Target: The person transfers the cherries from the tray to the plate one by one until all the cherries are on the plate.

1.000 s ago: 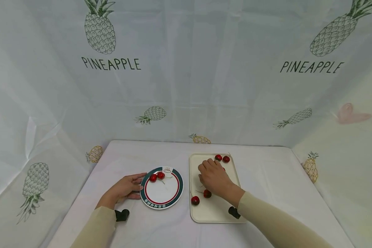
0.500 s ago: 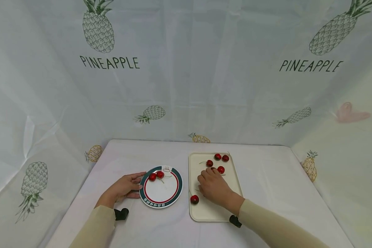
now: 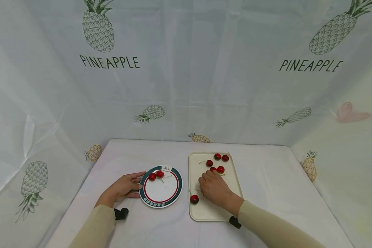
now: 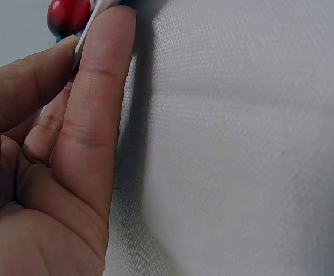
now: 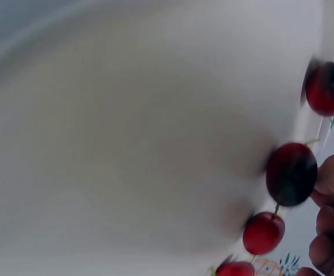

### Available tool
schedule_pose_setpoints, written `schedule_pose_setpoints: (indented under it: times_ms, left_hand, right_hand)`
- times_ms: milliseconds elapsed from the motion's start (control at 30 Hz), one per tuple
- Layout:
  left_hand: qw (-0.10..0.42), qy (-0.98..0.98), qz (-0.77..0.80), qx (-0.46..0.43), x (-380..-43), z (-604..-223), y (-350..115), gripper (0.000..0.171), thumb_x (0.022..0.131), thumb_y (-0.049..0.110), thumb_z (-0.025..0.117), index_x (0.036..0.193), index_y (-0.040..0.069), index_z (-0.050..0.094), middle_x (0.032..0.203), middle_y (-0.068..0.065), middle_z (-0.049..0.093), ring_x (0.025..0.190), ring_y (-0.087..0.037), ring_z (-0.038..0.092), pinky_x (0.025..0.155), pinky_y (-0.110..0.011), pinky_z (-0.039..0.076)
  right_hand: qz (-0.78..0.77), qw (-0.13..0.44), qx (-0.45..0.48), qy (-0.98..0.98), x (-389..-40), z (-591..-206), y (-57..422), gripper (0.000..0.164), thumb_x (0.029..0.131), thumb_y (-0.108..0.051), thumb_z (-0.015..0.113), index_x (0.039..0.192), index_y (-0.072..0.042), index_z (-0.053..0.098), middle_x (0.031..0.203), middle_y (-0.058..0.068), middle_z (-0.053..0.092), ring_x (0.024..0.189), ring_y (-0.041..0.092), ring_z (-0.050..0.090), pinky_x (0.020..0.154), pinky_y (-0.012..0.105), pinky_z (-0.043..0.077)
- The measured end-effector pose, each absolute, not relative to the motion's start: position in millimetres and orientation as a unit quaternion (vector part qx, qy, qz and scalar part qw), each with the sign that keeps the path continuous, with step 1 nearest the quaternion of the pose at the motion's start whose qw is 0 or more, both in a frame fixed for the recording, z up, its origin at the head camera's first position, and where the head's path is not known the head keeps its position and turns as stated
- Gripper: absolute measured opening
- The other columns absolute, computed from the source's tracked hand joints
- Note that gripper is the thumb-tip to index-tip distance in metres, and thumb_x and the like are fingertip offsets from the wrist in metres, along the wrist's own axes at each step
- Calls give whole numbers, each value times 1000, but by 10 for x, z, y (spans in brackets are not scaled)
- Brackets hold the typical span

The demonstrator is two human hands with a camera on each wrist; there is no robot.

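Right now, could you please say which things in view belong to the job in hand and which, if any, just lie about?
Job, apparently: plate, gripped by left hand; tray; cherries; right hand.
Surroundings only: white tablecloth; pineapple-print curtain.

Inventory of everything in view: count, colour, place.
Table cover: 1, white, foreground
Plate: 1, white with dark green rim and red ring, left
Tray: 1, cream, right of plate
Plate cherries: 2, red, plate's far-left part
Tray cherries: 6 in head view, apparently one more in right wrist view, red, on tray
Backdrop: count unclear, pale grey, pineapple-printed, behind and beside
Wrist devices: 2, black, one per wrist
Sleeves: 2, beige, forearms
Left hand: 1, bare, pinching plate rim
Right hand: 1, bare, over tray
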State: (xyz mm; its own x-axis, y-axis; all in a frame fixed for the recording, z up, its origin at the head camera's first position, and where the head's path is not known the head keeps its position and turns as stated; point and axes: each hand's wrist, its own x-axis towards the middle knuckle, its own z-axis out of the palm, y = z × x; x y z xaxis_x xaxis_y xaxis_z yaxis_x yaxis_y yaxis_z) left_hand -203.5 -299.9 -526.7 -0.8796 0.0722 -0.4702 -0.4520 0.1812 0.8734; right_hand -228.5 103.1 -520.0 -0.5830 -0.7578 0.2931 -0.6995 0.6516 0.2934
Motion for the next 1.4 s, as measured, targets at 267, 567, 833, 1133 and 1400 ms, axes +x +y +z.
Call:
schedule_pose_setpoints:
  times_ms: [267, 567, 833, 1133, 1400]
  left_hand:
    - [212, 740, 625, -128, -2038, -5251, -2989, 67, 98, -3, 68, 160, 12, 47, 158, -24, 50, 92, -24, 77, 79, -43, 68]
    - [214, 740, 624, -128, -2037, -5228, -2998, 67, 98, -4, 68, 160, 11, 47, 158, -25, 50, 94, -25, 77, 79, -43, 67]
    - [214, 742, 622, -132, -2039, -5224, -2990, 67, 98, -3, 68, 160, 12, 47, 157, -25, 51, 93, -25, 77, 79, -43, 67]
    - [219, 739, 624, -130, -2038, -5243, -3002, 67, 98, -4, 68, 160, 12, 46, 158, -24, 51, 95, -24, 77, 81, -43, 67]
    - [215, 738, 625, -137, -2042, -5251, -2997, 66, 98, -4, 68, 160, 13, 48, 157, -23, 52, 94, -25, 77, 81, -43, 67]
  right_hand:
    - [-83, 182, 384, -901, -2286, -5145, 1427, 18, 86, -16, 84, 89, -9, 68, 85, 3, 62, 80, 21, 51, 67, 32, 39]
    - [-87, 182, 347, -916, -2369, -5212, 1727, 17, 89, -11, 78, 90, -4, 62, 80, 6, 58, 78, 25, 51, 65, 34, 42]
    - [-50, 246, 355, -901, -2466, -5221, 1742, 21, 90, -7, 70, 84, -6, 51, 75, 5, 48, 71, 23, 43, 60, 28, 29]
    - [-44, 243, 348, -905, -2511, -5146, 1667, 20, 93, -13, 72, 90, -6, 53, 77, 4, 48, 73, 23, 42, 62, 28, 29]
    - [-57, 219, 341, -912, -2517, -5101, 1566, 22, 95, -16, 73, 89, -7, 54, 78, 3, 48, 76, 23, 43, 64, 29, 32]
